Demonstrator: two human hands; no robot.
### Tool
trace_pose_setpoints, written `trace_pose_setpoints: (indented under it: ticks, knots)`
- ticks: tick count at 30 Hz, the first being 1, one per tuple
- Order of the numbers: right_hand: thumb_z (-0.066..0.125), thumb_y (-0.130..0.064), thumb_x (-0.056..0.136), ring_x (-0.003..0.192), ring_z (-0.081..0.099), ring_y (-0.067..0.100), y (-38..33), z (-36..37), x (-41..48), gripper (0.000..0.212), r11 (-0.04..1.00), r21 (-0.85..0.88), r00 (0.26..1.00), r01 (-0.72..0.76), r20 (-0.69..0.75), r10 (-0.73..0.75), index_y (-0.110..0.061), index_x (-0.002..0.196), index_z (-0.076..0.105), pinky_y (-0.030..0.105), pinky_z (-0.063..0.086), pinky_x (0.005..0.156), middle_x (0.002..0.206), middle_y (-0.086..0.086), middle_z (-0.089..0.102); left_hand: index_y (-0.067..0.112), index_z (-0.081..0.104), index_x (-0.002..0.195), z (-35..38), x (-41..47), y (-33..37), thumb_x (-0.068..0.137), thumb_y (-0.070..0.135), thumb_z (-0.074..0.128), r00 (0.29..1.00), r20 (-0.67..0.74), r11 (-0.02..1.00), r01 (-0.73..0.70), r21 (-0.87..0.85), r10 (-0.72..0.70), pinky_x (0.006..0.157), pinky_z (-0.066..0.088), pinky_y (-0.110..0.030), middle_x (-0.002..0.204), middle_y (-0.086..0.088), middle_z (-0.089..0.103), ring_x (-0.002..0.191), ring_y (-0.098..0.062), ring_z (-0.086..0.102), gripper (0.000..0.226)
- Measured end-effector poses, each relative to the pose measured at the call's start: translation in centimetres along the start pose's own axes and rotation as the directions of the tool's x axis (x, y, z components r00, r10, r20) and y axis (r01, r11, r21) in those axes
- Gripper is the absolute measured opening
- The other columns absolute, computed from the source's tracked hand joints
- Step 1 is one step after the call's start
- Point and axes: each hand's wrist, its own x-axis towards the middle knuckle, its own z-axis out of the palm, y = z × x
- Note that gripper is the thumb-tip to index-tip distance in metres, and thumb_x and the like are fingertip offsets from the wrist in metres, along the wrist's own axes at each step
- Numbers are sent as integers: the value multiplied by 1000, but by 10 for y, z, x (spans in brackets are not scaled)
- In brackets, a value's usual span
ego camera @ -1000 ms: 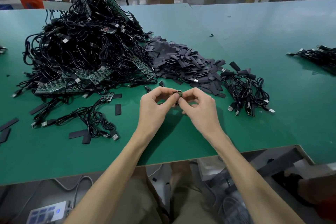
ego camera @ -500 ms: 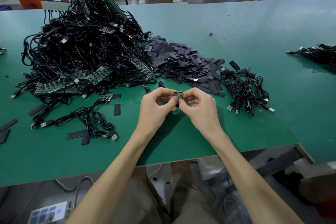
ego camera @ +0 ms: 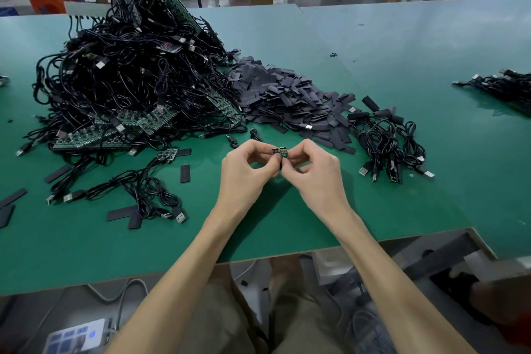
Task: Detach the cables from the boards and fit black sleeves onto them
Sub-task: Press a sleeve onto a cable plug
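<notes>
Both hands meet above the green table point(ego camera: 287, 224). My left hand point(ego camera: 247, 171) and my right hand point(ego camera: 313, 171) pinch a small green board piece point(ego camera: 280, 151) between thumbs and forefingers, held up off the surface. Behind them to the left rises a big tangle of black cables and green boards point(ego camera: 129, 89). A heap of flat black sleeves point(ego camera: 287, 98) lies behind the hands. To the right rests a bundle of sleeved cables point(ego camera: 388, 141) with USB plugs.
Loose cables point(ego camera: 138, 190) and single sleeves point(ego camera: 185, 173) lie left of my hands. Another cable bundle point(ego camera: 500, 86) sits at the far right. The table's front edge runs just below my forearms. A person sits at the far left, beyond the table.
The hands have stayed in place; the small board piece between the fingertips has turned slightly and now shows more of its green face.
</notes>
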Motion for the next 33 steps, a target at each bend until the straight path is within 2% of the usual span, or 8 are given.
trace_pose_setpoints:
  ticks: [5, 9, 13, 17, 21, 25, 29, 33]
  knots:
    - [75, -10, 89, 61, 68, -1, 0, 0, 0, 12, 1000, -12, 1000, -8, -12, 8, -14, 83, 65, 8, 43, 54, 76, -9, 71, 12, 72, 91, -1, -1, 3, 89, 1, 75, 1000, 22, 997, -5, -71, 7, 63, 54, -16, 80, -1, 75, 65, -10, 70, 11]
    - [74, -14, 88, 66, 68, 9, 2, 1, 0, 16, 999, -50, 1000, 2, -22, -3, -18, 80, 61, 12, 44, 56, 78, -6, 70, 6, 74, 94, 0, -1, 5, 90, 0, 75, 1000, 21, 995, -6, -104, 8, 63, 57, -20, 87, -6, 77, 70, -14, 71, 8]
    - [73, -12, 88, 58, 66, 3, 3, -2, 2, 19, 1000, 9, 1000, -20, 4, 20, -18, 78, 58, 13, 40, 53, 78, -4, 70, 2, 75, 98, 0, 0, 5, 90, 3, 75, 999, 30, 997, -20, -80, 23, 66, 59, -26, 89, -7, 77, 74, -22, 73, 7]
    - [73, -12, 88, 59, 69, -1, 3, -3, 2, 17, 997, 72, 999, -39, 25, 37, -17, 77, 60, 19, 49, 53, 74, -12, 71, 3, 75, 102, 0, -1, 5, 91, 3, 75, 999, 27, 998, -43, -53, 44, 68, 55, -17, 86, -12, 75, 72, -24, 73, 11]
    - [75, -9, 87, 61, 70, -3, 6, -2, 3, 20, 995, 91, 998, -48, 35, 45, -15, 76, 59, 11, 47, 55, 72, -17, 71, 0, 74, 98, -1, -1, 5, 90, 2, 76, 998, 35, 998, -53, -21, 54, 68, 53, -14, 82, -9, 74, 69, -14, 71, 9]
    - [74, -5, 87, 67, 74, 1, 7, -1, 2, 20, 992, 118, 999, -37, 27, 34, -11, 77, 58, 12, 52, 58, 74, -6, 72, 3, 74, 94, -2, -1, 5, 89, 3, 77, 998, 40, 998, -50, -24, 51, 68, 53, -15, 78, -4, 74, 70, -14, 71, 5]
    - [74, -7, 87, 66, 71, -1, 7, -1, 1, 20, 997, 76, 1000, -20, 19, 18, -13, 77, 58, 17, 55, 60, 74, -8, 70, 6, 75, 92, -2, -3, 6, 89, 4, 78, 998, 25, 998, -62, -14, 63, 69, 52, -15, 76, -2, 74, 70, -12, 70, 5]
    - [75, -7, 86, 62, 64, -2, 5, 0, 1, 22, 1000, -4, 1000, 22, -20, -22, -12, 74, 57, 10, 46, 57, 67, -6, 65, 4, 74, 88, 0, -4, 5, 89, 4, 78, 998, 8, 998, -60, 7, 60, 71, 57, -29, 76, -3, 74, 71, -18, 69, 4]
